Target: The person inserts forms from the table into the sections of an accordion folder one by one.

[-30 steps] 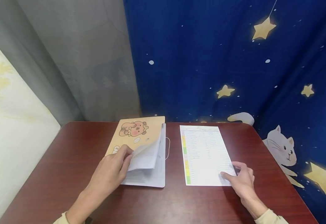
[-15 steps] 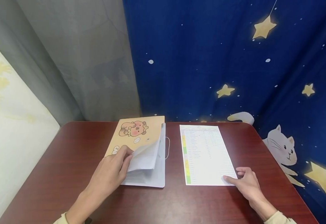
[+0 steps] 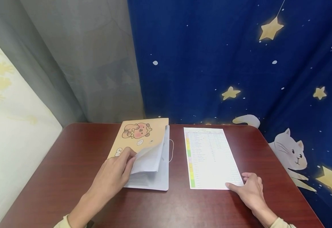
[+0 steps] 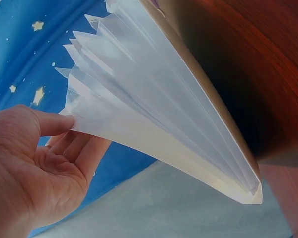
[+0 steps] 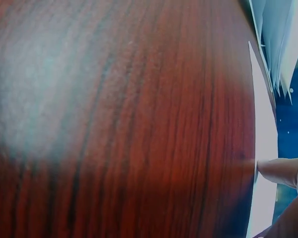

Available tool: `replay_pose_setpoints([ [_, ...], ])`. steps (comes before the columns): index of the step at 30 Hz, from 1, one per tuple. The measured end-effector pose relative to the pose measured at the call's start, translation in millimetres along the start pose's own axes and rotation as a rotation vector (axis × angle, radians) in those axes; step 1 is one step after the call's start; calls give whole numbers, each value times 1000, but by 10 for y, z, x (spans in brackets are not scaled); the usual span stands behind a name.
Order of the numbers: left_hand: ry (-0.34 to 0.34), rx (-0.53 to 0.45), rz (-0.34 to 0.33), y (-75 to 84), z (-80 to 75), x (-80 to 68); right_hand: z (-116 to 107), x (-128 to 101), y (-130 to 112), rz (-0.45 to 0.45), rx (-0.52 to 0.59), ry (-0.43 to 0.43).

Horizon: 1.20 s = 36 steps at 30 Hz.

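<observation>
An expanding file folder (image 3: 137, 134) with a tan cartoon cover lies at the left middle of the table in the head view. My left hand (image 3: 113, 171) pinches the near corner of its cover and lifts it. In the left wrist view, translucent pockets (image 4: 134, 74) fan out inside, with the thumb on the near side and fingers behind. To the right lies a printed sheet of paper (image 3: 211, 161) with a coloured strip along its left side. My right hand (image 3: 250, 191) rests at the sheet's near right corner, thumb on the paper and other fingers beyond its edge.
The dark red wooden table (image 3: 77, 152) ends at a grey curtain (image 3: 106, 63) and a blue star-patterned curtain (image 3: 194, 63). A white elastic cord (image 3: 171, 150) loops out from the folder's right side. A pale wall (image 3: 14, 152) stands at the left.
My right hand has slid slightly right and toward me along the sheet's corner, its fingers coming off the right edge. My left hand holds the lifted cover as before.
</observation>
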<state>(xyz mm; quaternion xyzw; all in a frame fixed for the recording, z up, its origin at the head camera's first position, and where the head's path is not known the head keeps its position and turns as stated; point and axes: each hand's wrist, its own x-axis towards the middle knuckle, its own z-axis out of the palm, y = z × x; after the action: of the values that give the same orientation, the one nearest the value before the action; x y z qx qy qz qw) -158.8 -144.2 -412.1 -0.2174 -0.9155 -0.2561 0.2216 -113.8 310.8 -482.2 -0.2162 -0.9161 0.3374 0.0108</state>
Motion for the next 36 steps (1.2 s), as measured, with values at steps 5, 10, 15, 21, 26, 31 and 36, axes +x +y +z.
replay_pose_setpoints([
  [5,-2,6,-2,6,-3,-12,9,-18,31,-22,-4,7],
  [10,-5,9,-3,8,-4,-7,16,-17,27,-18,-17,3],
  [15,-11,14,-9,9,-9,0,23,-23,11,-5,-25,2],
  [21,-14,14,-16,13,-13,2,67,-54,-4,-11,-29,36],
  [26,-12,20,-17,20,-15,1,102,-69,-25,-27,-32,28],
  [31,-8,21,-16,23,-12,0,109,-75,-32,-36,-29,18],
  [36,-7,20,-15,23,-8,-5,112,-77,-22,-39,-11,20],
])
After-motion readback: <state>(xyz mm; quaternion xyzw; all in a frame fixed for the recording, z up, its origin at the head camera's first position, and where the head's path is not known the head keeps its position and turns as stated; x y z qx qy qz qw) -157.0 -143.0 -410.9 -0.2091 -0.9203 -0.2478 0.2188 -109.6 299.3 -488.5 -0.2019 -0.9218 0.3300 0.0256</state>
